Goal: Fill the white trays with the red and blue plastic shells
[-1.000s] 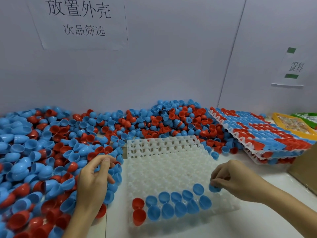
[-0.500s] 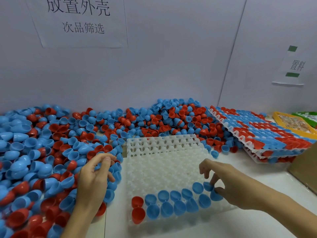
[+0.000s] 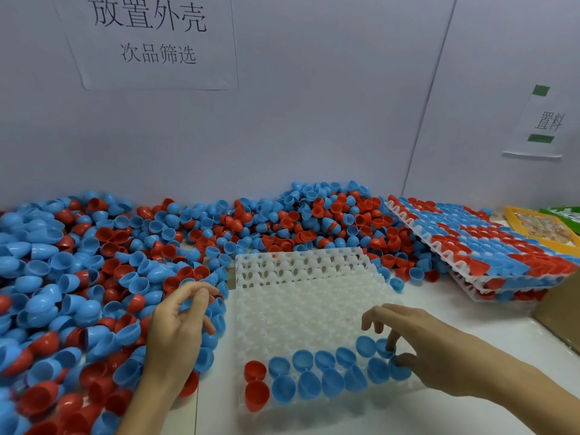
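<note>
A white tray lies in front of me, most of its pegs bare. Along its near edge sit two rows of shells: two red shells at the left, then several blue shells. My right hand hovers over the tray's near right corner with fingers spread. Its index fingertip presses a blue shell and its thumb touches the end shell. My left hand rests on the big loose pile of red and blue shells, fingers loosely curled and holding nothing I can see.
The pile runs along the back wall to the right. Filled trays are stacked at the right, leaning on the pile. A yellow tray sits behind them. A cardboard box stands at the right edge.
My right hand moved left from the tray's right edge, set its blue shell onto the tray and spread its fingers. My left hand stayed on the pile.
</note>
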Available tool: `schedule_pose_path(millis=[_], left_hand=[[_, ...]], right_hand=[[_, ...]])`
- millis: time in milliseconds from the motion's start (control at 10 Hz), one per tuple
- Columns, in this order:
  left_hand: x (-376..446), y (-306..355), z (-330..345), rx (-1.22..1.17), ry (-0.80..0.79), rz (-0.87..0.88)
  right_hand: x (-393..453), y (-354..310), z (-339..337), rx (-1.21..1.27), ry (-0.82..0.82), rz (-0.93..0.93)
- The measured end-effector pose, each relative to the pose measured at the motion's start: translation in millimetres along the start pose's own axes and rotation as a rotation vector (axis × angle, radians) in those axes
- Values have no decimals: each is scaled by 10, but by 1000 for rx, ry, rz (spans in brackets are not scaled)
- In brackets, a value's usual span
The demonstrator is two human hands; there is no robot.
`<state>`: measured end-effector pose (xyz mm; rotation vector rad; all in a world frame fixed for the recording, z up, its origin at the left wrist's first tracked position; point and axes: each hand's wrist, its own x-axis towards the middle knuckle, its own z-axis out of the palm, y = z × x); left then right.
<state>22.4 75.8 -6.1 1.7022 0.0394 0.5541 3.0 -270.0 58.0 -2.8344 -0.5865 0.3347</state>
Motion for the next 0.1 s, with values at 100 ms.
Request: schedule_pose_path(millis=[100], left_hand=[[-26,44,16,38,0,10]], right_hand=[[-60,-53,-95,16,126,14]])
